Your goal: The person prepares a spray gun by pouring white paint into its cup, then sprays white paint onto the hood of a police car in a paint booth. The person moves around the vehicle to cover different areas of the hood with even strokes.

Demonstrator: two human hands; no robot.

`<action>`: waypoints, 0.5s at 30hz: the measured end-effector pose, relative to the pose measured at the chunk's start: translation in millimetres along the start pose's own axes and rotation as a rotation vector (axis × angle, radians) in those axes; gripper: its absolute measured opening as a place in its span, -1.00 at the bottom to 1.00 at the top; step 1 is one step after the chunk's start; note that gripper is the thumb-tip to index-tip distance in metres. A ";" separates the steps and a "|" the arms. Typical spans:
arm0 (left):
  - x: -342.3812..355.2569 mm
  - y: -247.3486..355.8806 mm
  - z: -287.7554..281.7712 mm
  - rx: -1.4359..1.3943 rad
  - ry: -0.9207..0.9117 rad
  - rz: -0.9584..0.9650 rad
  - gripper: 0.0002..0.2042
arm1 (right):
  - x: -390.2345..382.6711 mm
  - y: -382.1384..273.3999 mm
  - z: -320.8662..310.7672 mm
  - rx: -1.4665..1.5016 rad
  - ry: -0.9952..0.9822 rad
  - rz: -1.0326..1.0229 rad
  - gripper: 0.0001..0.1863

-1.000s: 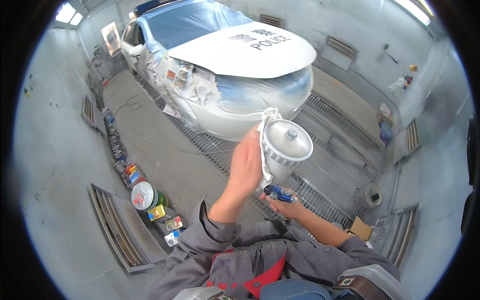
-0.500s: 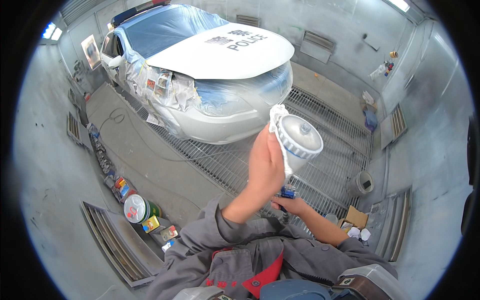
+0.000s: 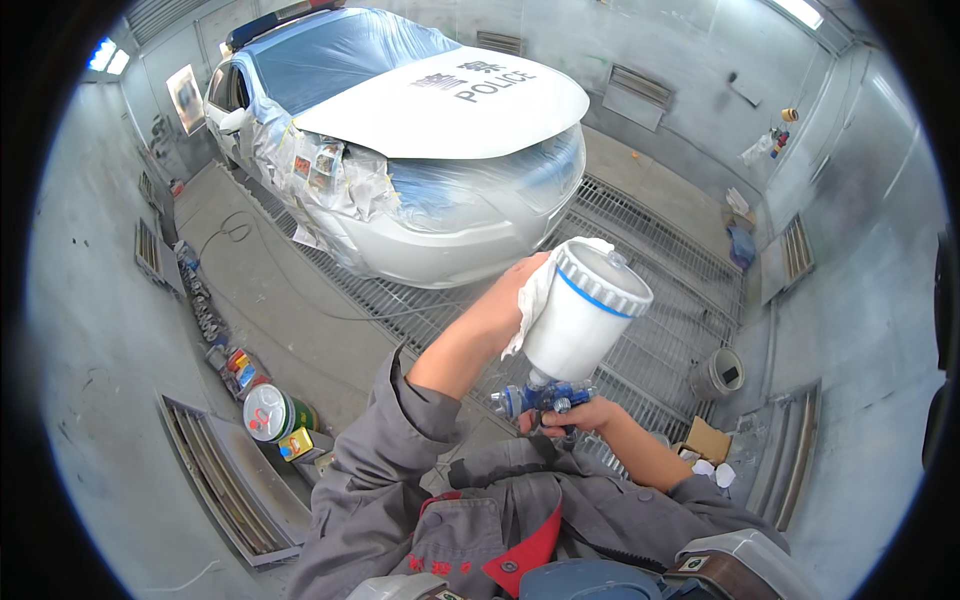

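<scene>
My left hand (image 3: pixel 510 298) holds a crumpled white cloth (image 3: pixel 533 305) against the left side of a white paint cup (image 3: pixel 582 322) with a grey ridged lid and blue band; its fingertips are mostly hidden behind cloth and cup. The cup sits on top of a blue and silver spray gun (image 3: pixel 548 398). My right hand (image 3: pixel 576 416) is closed on the gun's handle, below the cup.
A white car (image 3: pixel 455 255), masked with plastic and paper, stands on a floor grate (image 3: pixel 650 275). A hose (image 3: pixel 370 318) crosses the floor. Cans (image 3: pixel 268 410) line the left wall; a bucket (image 3: pixel 718 373) and cardboard (image 3: pixel 710 435) lie at right.
The gun and cup have turned so the cup's side and the blue gun body show more. My left hand has swung left and behind the cloth.
</scene>
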State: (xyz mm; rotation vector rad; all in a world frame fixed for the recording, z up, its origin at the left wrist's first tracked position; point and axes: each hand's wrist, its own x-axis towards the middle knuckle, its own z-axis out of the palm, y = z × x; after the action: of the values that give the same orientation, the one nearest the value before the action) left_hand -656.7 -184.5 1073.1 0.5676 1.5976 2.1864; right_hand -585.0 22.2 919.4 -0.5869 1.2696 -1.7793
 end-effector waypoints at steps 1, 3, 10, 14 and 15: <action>1.4 -1.5 2.6 -0.032 0.002 0.020 -0.62 | -0.3 1.2 -1.6 0.020 0.012 -0.008 -0.69; 5.4 -7.3 5.9 -0.090 0.013 0.061 -0.66 | -0.4 6.3 -7.2 0.012 0.042 -0.022 -0.72; 1.7 -44.1 62.4 0.693 0.560 0.664 -0.59 | -1.0 45.7 -21.9 -0.117 0.621 -0.044 -0.79; 3.2 -57.2 60.9 0.777 0.557 0.649 -0.49 | 5.7 36.7 -8.8 -0.277 0.815 -0.119 -0.79; 9.2 -56.5 57.7 0.733 0.532 0.598 -0.50 | 1.3 38.2 -11.8 -0.292 0.811 -0.075 -0.79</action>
State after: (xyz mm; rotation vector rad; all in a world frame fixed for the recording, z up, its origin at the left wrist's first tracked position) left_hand -630.8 -117.0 1035.9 0.7794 2.8725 2.1972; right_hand -580.7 22.6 879.6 -0.0347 2.0955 -1.9838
